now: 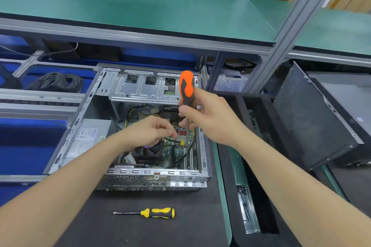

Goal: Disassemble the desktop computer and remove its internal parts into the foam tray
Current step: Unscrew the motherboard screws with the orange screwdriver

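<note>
Two bare hands reach over the opened desktop computer case (pixel 66 138), which lies on its side on a black mat (pixel 140 232) with the motherboard (pixel 170 152) exposed. The right hand (pixel 210 122) grips an orange-and-black screwdriver (pixel 186 86) by the lower part of its handle. The tool stands nearly upright, its shaft pointing down into the case over the board. The left hand (pixel 148 132) hovers above the CPU fan (pixel 149 151), fingers curled and thumb against forefinger. A small yellow connector (pixel 182 143) on a black wire sits just beside those fingertips, but I cannot tell whether the hand holds the wire. The power supply (pixel 88 136) sits in the case's left part. A yellow-and-black screwdriver (pixel 158 213) lies on the mat in front of the case. The black foam tray (pixel 237 234) is just right of the mat, and a dark case panel (pixel 313 126) leans beyond it.
</note>
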Tool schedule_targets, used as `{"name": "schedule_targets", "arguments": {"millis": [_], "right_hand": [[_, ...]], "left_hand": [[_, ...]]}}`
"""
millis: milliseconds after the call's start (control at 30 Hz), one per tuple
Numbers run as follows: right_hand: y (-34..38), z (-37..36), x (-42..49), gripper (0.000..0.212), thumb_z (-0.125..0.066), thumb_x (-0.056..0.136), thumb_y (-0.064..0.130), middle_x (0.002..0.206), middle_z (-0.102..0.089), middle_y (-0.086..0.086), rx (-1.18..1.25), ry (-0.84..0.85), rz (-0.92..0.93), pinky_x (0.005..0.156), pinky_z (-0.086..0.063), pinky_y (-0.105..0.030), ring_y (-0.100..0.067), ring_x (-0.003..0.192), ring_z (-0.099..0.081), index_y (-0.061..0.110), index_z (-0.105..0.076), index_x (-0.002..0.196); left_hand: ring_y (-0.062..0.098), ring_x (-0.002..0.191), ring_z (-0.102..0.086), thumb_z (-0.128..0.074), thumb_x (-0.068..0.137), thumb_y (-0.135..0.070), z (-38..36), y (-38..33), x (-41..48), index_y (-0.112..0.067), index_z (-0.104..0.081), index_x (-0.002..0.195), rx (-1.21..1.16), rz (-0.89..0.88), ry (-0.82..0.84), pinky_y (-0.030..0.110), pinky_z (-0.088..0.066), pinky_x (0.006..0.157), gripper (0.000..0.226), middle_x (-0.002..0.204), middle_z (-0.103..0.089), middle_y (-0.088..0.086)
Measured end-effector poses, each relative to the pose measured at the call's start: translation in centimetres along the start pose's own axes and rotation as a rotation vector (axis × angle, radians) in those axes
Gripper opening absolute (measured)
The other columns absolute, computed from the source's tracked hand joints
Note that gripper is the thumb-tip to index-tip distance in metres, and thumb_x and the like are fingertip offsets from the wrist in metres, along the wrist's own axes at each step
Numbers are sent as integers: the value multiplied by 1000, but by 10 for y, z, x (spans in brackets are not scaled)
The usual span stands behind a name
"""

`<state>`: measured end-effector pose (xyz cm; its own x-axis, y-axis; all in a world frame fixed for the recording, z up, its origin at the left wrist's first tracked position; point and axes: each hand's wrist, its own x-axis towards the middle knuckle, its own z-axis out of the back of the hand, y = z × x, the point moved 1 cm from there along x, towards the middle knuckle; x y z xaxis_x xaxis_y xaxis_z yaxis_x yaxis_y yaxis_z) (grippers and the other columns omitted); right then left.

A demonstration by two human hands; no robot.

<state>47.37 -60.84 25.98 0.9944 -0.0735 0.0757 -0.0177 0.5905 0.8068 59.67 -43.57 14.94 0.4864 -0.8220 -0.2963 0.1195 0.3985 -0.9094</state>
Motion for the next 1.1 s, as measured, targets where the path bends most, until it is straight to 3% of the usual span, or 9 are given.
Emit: {"name": "schedule_targets", "arguments": {"millis": [233,367,467,667,767,933,967,1033,1100], "right_hand": [[2,26,40,14,-59,102,24,95,-72,-8,138,-164,3,68,-65,-39,-22,74,-78,11,-61,108],[2,36,56,17,-59,103,21,94,-71,-16,219,-255,3,68,-65,-44,-27,74,-78,6,-60,109],[-2,40,61,18,-58,103,23,94,-72,-15,245,-295,-1,69,-65,-43,-27,75,-78,7,-61,110],[-9,44,62,19,-58,103,27,94,-72,-14,307,-337,-42,73,-64,-53,-29,79,-78,9,-61,110],[-10,46,62,18,-59,103,27,94,-72,-14,325,-346,-41,74,-64,-53,-30,78,-78,11,-61,108],[-13,49,59,14,-61,102,28,95,-72,-16,348,-386,-19,73,-65,-51,-31,78,-78,14,-61,105],[-13,50,58,14,-62,101,29,95,-71,-17,364,-395,-9,72,-65,-51,-31,78,-78,15,-61,104],[-14,51,55,16,-64,100,32,95,-70,-16,396,-417,7,72,-64,-51,-32,80,-78,16,-61,102],[-14,51,51,18,-67,98,35,92,-69,-13,426,-442,18,71,-64,-50,-33,80,-78,18,-61,99]], "left_hand": [[12,46,-36,-65,96,-37,3,16,1,-43,-76,103,291,40,68,21,-29,49,15,54,-45,-5],[5,44,-43,-76,89,-39,-2,21,3,-39,-75,115,421,24,129,19,-29,48,26,49,-50,-12],[5,43,-42,-80,85,-43,-5,24,4,-35,-75,116,465,50,97,25,-31,52,32,47,-47,-12],[2,41,-43,-79,86,-46,-7,26,7,-36,-74,91,444,91,13,15,-28,44,13,44,-47,-19],[2,41,-42,-78,87,-47,-8,24,7,-35,-69,79,450,103,1,14,-28,44,17,42,-45,-18],[1,43,-43,-68,96,-38,-5,21,4,-29,-70,81,484,90,16,12,-32,45,17,46,-50,-19],[3,42,-40,-64,97,-34,-4,22,4,-23,-67,82,427,122,12,15,-30,45,19,48,-48,-16],[10,44,-29,-53,98,-21,-2,27,4,-12,-54,80,68,275,5,24,-23,44,20,54,-39,-10],[14,49,-23,-43,95,-13,1,30,4,-14,-44,76,-287,408,5,27,-19,44,19,60,-35,-2]]}}
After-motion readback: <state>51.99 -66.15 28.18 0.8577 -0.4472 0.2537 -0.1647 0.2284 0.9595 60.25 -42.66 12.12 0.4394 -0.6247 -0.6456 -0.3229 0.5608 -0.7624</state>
